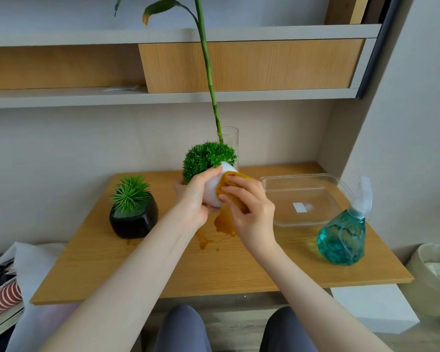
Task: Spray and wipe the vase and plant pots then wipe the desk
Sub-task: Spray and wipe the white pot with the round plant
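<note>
Two hands meet over the middle of the desk (pixel 214 270), and between them we hold the white pot (pixel 214 191) lifted off the wood and tipped on its side, its bushy green ball of foliage (pixel 206 156) pointing away from us. Our left hand (pixel 196 196) curls round the pot's left flank, thumb up near the rim where the leaves begin. Our right hand (pixel 249 212) pinches a mustard-yellow cloth (pixel 230 185) and presses it against the pot's right side; a loose tail of the cloth hangs down below the grip toward the desk. Just beneath and a little nearer to us than the grip, wet streaks darken the wood.

To the left of the grip, well apart from it, the black pot (pixel 134 222) stands upright on the desk with its spiky green plant. To the right of the grip lies a clear plastic tray (pixel 302 199) with a white label on its floor, and beyond that tray's near right corner stands the spray bottle (pixel 343 237), filled with blue-green liquid, its white trigger head at the top.

Directly behind the grip, farther from us, the glass vase (pixel 230 143) stands upright near the wall, partly hidden by the foliage, with a tall green stalk (pixel 208 72) rising out of it past the shelves (pixel 163 97) above
</note>
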